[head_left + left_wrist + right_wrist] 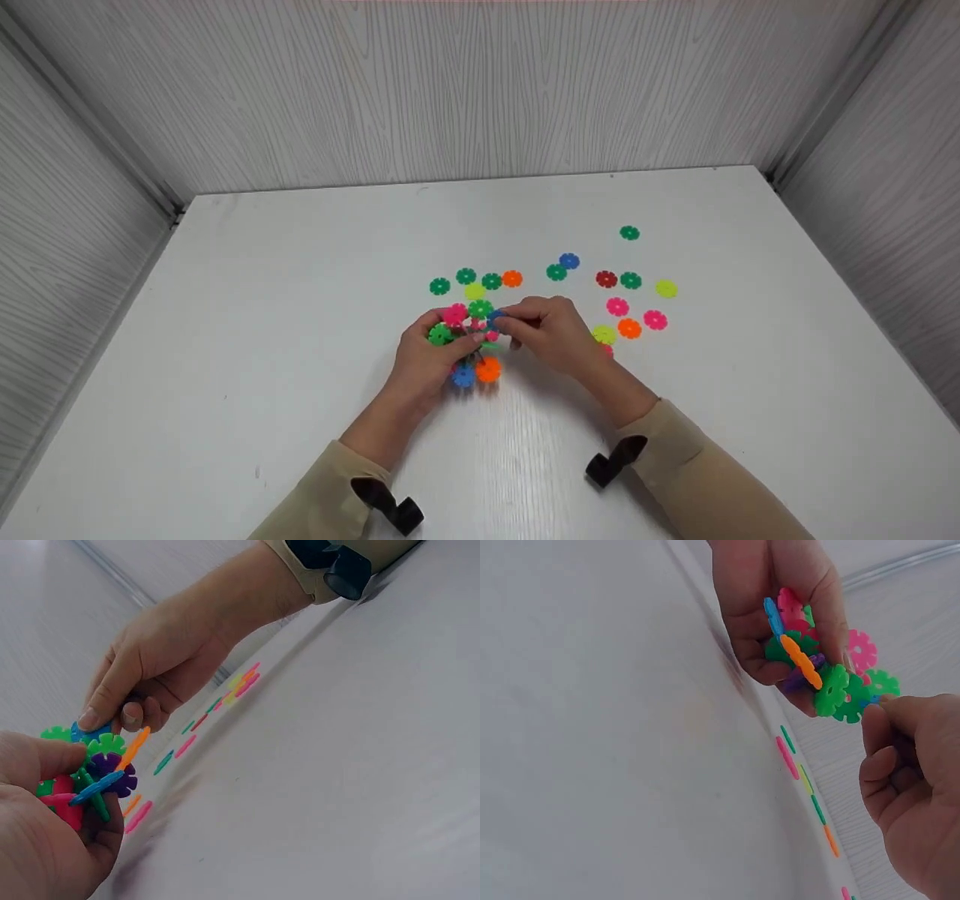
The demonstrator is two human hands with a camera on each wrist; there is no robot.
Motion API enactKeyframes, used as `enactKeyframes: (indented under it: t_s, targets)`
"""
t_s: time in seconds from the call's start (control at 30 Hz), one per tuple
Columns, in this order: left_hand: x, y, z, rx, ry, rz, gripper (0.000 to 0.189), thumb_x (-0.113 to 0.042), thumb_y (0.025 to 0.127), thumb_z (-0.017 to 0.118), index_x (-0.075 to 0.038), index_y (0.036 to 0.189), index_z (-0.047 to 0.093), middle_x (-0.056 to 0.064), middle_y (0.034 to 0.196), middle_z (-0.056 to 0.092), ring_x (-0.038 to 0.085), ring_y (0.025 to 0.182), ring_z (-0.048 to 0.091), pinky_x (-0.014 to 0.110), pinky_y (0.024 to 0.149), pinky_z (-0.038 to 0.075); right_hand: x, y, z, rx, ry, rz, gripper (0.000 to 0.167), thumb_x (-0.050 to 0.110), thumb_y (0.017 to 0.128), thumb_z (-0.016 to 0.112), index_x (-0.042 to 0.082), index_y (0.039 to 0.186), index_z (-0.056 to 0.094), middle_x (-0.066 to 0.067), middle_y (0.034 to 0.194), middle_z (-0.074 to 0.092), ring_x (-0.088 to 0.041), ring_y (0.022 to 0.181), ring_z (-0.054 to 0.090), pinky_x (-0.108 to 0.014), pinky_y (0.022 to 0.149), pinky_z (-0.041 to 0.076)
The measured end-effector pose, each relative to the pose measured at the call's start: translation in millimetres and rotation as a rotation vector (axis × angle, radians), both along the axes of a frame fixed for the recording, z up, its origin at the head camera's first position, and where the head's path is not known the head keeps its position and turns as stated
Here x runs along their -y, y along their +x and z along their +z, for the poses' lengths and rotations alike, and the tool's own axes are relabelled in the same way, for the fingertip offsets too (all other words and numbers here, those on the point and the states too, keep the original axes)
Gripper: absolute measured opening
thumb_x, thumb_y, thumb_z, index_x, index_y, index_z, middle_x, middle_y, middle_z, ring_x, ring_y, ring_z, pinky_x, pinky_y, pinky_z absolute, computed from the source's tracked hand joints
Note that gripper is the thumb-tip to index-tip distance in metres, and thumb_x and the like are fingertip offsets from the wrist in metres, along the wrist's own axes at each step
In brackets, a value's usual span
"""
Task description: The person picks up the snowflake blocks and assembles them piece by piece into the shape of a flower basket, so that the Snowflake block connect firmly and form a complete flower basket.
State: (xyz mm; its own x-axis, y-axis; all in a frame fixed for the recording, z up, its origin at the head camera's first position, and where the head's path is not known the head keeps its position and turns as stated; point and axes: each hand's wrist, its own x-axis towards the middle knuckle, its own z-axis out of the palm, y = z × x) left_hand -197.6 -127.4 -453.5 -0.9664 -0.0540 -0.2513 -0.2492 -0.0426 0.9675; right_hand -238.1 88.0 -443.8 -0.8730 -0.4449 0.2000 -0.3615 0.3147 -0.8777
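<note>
My left hand [424, 361] grips a cluster of interlocked notched plastic discs above the table. Pink, green, purple, blue and orange pieces show in it, among them an orange disc [801, 660] and a purple disc [112, 771] that stick out at angles. From the right, my right hand [551, 334] pinches a blue disc [496, 320] between thumb and index finger, right at the cluster's edge. In the right wrist view most of that blue disc is hidden by the fingertips and a green disc [848, 699] of the cluster.
Loose notched discs lie flat on the white table [262, 337] beyond and right of the hands, including an orange disc [629, 328], a dark red disc [607, 279] and a far green disc [629, 233]. Wood-grain panels [465, 90] enclose the back and sides.
</note>
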Motion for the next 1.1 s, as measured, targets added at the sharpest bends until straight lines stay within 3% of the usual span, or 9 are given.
enactKeyframes:
  t_s: [0.2, 0.33, 0.5, 0.63, 0.8, 0.93, 1.1]
  targets:
    - [-0.1, 0.5, 2.4, -0.031, 0.009, -0.008, 0.056, -0.02, 0.091, 0.087, -0.01, 0.14, 0.061, 0.01, 0.138, 0.062, 0.026, 0.132, 0.058, 0.036, 0.107, 0.053, 0, -2.3, -1.3, 0.016, -0.012, 0.008, 0.021, 0.02, 0.104, 0.072, 0.012, 0.12, 0.082, -0.009, 0.094, 0.075, -0.02, 0.078, 0.069, -0.024, 0.069, 0.057]
    - [1.3, 2.1, 5.7, -0.071, 0.054, -0.077, 0.05, -0.025, 0.097, 0.08, -0.009, 0.141, 0.06, 0.011, 0.138, 0.062, 0.026, 0.13, 0.058, 0.035, 0.108, 0.053, -4, -5.8, -0.1, 0.032, -0.048, 0.01, 0.019, 0.021, 0.104, 0.071, 0.013, 0.118, 0.082, -0.013, 0.096, 0.075, -0.023, 0.082, 0.068, -0.025, 0.073, 0.058]
    - [5.2, 2.4, 7.8, -0.036, 0.135, -0.169, 0.049, -0.026, 0.101, 0.073, -0.007, 0.144, 0.059, 0.012, 0.138, 0.063, 0.027, 0.13, 0.059, 0.035, 0.109, 0.052, -9, -10.1, 2.1, 0.037, -0.054, 0.035, 0.018, 0.019, 0.104, 0.071, 0.012, 0.117, 0.081, -0.011, 0.1, 0.076, -0.025, 0.084, 0.067, -0.026, 0.076, 0.059]
    - [6.5, 1.8, 5.8, -0.054, 0.022, -0.232, 0.048, -0.028, 0.099, 0.076, -0.007, 0.14, 0.063, 0.01, 0.134, 0.065, 0.026, 0.129, 0.057, 0.035, 0.107, 0.054, -9, -10.3, 4.3, 0.019, -0.041, 0.062, 0.016, 0.019, 0.103, 0.073, 0.013, 0.115, 0.082, 0.0, 0.098, 0.077, -0.024, 0.082, 0.063, -0.022, 0.071, 0.053]
    - [7.0, 1.3, 2.9, -0.107, -0.071, -0.267, 0.041, -0.027, 0.099, 0.077, -0.008, 0.133, 0.068, 0.008, 0.124, 0.07, 0.026, 0.122, 0.062, 0.033, 0.101, 0.056, -6, -10.1, 7.4, 0.011, -0.038, 0.08, 0.017, 0.023, 0.103, 0.073, 0.014, 0.113, 0.083, 0.002, 0.098, 0.078, -0.023, 0.081, 0.061, -0.024, 0.068, 0.049]
    - [9.0, -0.5, 5.4, -0.074, -0.089, -0.199, 0.045, -0.029, 0.099, 0.077, -0.009, 0.137, 0.067, 0.007, 0.128, 0.069, 0.024, 0.125, 0.061, 0.034, 0.104, 0.055, -6, -14.0, 6.6, 0.033, -0.054, 0.041, 0.022, 0.028, 0.105, 0.069, 0.013, 0.117, 0.081, -0.005, 0.103, 0.077, -0.024, 0.09, 0.067, -0.031, 0.08, 0.057]
    - [20.0, -6.9, 12.9, -0.015, -0.019, -0.014, 0.057, -0.028, 0.099, 0.076, -0.009, 0.149, 0.058, 0.008, 0.146, 0.06, 0.024, 0.137, 0.053, 0.038, 0.112, 0.05, -2, -21.9, 0.3, 0.084, -0.004, 0.001, 0.026, 0.025, 0.106, 0.069, 0.01, 0.124, 0.078, -0.005, 0.113, 0.076, -0.025, 0.099, 0.067, -0.032, 0.083, 0.058]
